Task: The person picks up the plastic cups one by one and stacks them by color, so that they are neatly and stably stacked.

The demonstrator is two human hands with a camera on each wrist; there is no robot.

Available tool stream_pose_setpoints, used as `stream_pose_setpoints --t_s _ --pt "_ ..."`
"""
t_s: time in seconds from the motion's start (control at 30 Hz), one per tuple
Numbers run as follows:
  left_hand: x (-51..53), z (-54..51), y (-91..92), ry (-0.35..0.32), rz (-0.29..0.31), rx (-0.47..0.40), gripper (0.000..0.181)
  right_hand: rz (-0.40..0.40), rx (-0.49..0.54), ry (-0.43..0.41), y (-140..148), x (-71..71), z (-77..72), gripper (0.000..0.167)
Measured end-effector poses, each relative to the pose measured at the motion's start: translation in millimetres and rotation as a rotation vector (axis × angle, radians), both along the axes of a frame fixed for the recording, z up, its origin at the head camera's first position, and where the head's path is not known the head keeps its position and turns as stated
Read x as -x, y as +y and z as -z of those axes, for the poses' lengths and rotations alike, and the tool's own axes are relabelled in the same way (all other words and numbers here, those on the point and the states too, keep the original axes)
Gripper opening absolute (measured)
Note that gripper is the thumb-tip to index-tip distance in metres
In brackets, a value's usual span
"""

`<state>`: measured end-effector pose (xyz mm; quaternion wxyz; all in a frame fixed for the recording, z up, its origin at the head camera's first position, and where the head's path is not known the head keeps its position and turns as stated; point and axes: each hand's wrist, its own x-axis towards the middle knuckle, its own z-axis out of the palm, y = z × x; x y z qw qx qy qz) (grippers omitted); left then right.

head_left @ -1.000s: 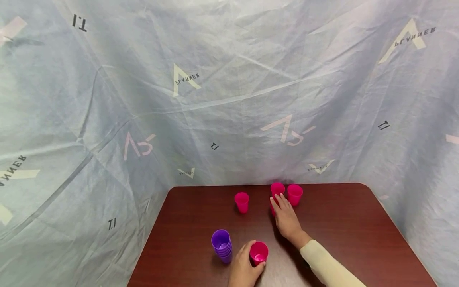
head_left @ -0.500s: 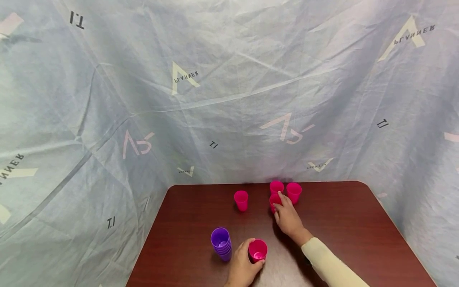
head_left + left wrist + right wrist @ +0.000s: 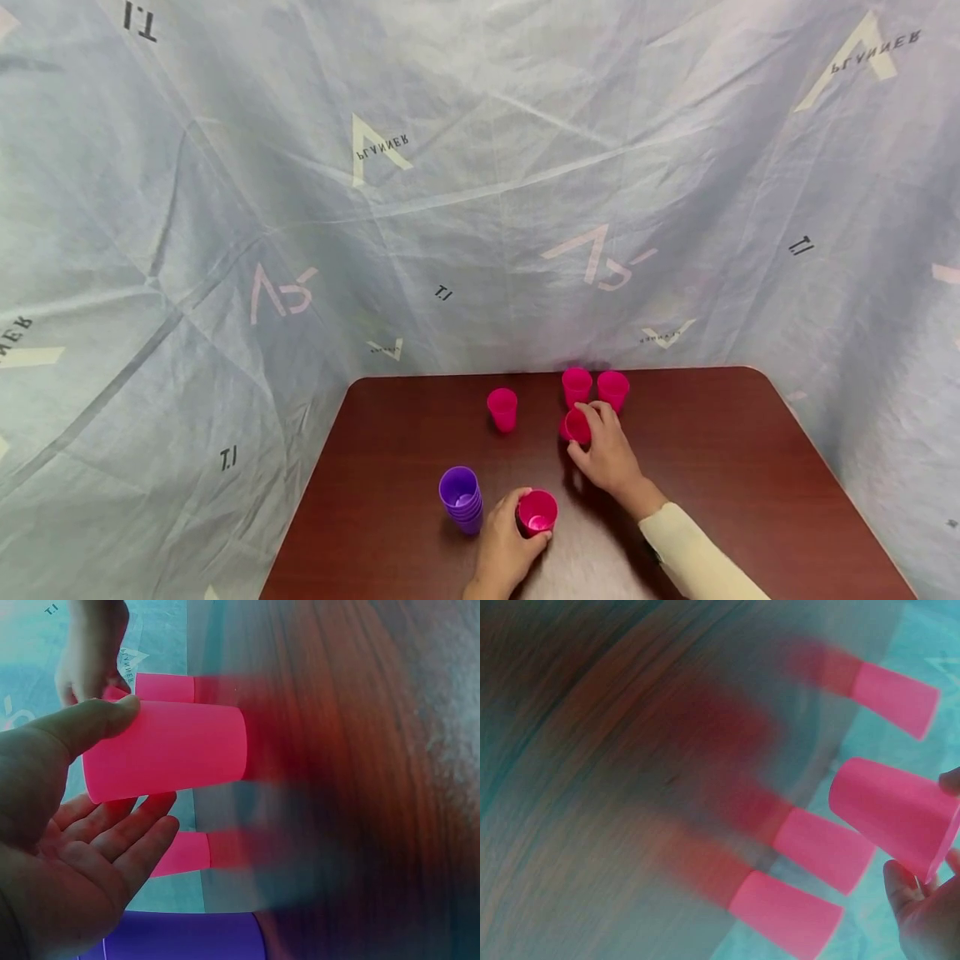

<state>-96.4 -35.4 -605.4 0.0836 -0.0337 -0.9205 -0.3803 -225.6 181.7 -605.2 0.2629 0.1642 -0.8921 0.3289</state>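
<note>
My left hand [image 3: 504,543] holds a pink cup [image 3: 538,512] at the front of the table, thumb on one side and fingers on the other. In the left wrist view this cup [image 3: 169,750] stands upright on the table. Farther back, my right hand [image 3: 609,454] grips another pink cup [image 3: 576,427] by its rim. The right wrist view shows that cup [image 3: 892,814] raised a little off the table, between thumb and fingers. Just behind it stand two more pink cups, one [image 3: 577,385] left of the other [image 3: 613,389].
A stack of nested purple cups [image 3: 462,500] stands just left of my left hand. One pink cup [image 3: 502,409] stands alone at the back left of the brown table [image 3: 390,450]. A grey printed sheet [image 3: 480,208] hangs behind the table and along its sides.
My right hand has gone from lying over the pink cup to gripping it by the rim and lifting it slightly. The left hand stays on its cup. The head view has tilted up slightly.
</note>
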Motion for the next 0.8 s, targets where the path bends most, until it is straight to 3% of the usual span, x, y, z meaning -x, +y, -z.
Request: stream_pose_setpoints --t_s 0.2,0.43,0.8 --pt "-0.4 -1.2 1.0 0.012 0.000 0.007 0.067 -0.001 0.035 0.005 -5.2 -15.7 -16.0 0.062" --pt "-0.3 -2.7 1.3 0.039 -0.007 0.016 0.066 -0.070 0.136 -0.050 -13.9 -34.2 -33.6 0.054" --pt "-1.3 -1.9 0.2 0.083 0.010 0.018 0.065 -0.240 0.213 -0.057 -29.4 -53.9 -31.6 0.034"
